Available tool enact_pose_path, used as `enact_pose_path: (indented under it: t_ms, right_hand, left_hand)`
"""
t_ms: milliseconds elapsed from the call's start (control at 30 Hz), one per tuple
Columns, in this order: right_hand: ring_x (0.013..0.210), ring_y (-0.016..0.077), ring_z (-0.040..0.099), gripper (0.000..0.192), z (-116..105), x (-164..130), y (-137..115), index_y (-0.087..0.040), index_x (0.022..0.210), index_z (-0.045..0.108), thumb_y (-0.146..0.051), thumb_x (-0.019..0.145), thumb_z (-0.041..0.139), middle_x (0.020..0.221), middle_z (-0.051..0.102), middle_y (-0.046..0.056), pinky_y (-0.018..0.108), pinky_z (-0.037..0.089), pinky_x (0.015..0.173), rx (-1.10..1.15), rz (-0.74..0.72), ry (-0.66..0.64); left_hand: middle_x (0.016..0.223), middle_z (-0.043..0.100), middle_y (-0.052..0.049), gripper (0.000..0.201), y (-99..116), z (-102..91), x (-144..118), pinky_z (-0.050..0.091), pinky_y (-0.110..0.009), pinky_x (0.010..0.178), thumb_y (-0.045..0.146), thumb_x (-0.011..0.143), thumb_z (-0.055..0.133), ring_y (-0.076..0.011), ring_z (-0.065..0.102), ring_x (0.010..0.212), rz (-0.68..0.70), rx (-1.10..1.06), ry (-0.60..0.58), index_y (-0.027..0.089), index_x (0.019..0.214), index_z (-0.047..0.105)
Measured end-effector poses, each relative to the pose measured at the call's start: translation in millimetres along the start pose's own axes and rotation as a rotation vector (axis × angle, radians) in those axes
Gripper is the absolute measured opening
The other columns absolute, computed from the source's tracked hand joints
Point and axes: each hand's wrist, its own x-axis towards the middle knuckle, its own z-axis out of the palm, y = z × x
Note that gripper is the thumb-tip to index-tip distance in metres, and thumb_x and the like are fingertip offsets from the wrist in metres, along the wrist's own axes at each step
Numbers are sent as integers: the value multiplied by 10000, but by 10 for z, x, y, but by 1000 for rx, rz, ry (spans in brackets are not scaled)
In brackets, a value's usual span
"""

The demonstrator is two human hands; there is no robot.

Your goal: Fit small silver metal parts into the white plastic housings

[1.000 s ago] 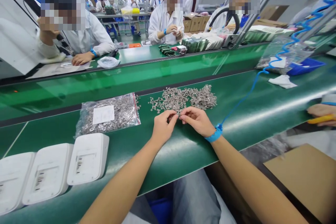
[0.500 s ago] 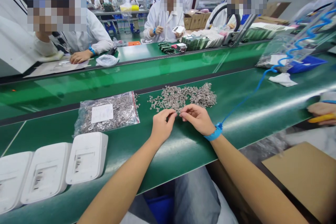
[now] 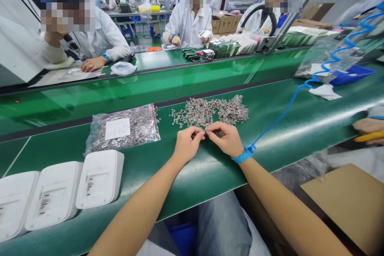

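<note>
My left hand [image 3: 186, 143] and my right hand [image 3: 226, 139] meet fingertip to fingertip on the green bench [image 3: 192, 176], pinching a small metal part [image 3: 205, 131] between them. Just beyond the fingers lies a loose pile of small silvery metal parts [image 3: 210, 111]. A blue wrist strap [image 3: 243, 154] circles my right wrist, and its coiled blue cord [image 3: 288, 104] runs off to the right. What exactly sits inside the pinch is too small to make out.
A clear bag of the same metal parts [image 3: 123, 128] lies to the left of the pile. Three white plastic housings [image 3: 57, 194] stand in a row at the near left. Across the green conveyor [image 3: 150, 88] sit several people in white coats. Another person's hand [image 3: 367, 130] holds a yellow tool at the right edge.
My hands have stayed together at the near edge of the pile, with only small finger movements. A person across the belt lowered one hand and holds a small white item.
</note>
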Motion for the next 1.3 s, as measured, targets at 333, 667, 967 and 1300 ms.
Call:
enact_pose_path:
  t_ms: [333,667,967,1300]
  right_hand:
    - [728,170,645,121,51,-31,-53,-228,860,640,-123,873,583,796,688,29,307,529,661,-272,-296,94]
    - [612,155,585,110,30,0,23,-203,800,644,-127,839,574,702,640,16,282,472,603,-379,-147,41]
    - [928,247,598,97,-7,27,-38,-204,876,667,-176,841,582,965,654,85,409,486,839,-364,-158,-55]
    - [661,166,674,261,43,26,-105,-195,927,627,-398,810,740,741,678,18,311,577,631,396,285,-110]
  left_hand:
    - [686,687,-6,106,39,1,9,461,-224,600,200,842,593,-116,602,604,-140,-75,-45,160,766,655]
    - [756,709,-6,95,-22,41,-33,489,-274,700,186,863,575,-154,653,723,41,108,6,196,853,668]
    - [684,665,-7,165,-26,-14,28,484,-235,611,316,841,624,-116,603,607,-77,-241,108,160,845,680]
    - [793,702,-16,122,28,-2,-5,500,-255,676,273,850,623,-139,637,705,9,-76,78,178,843,699]
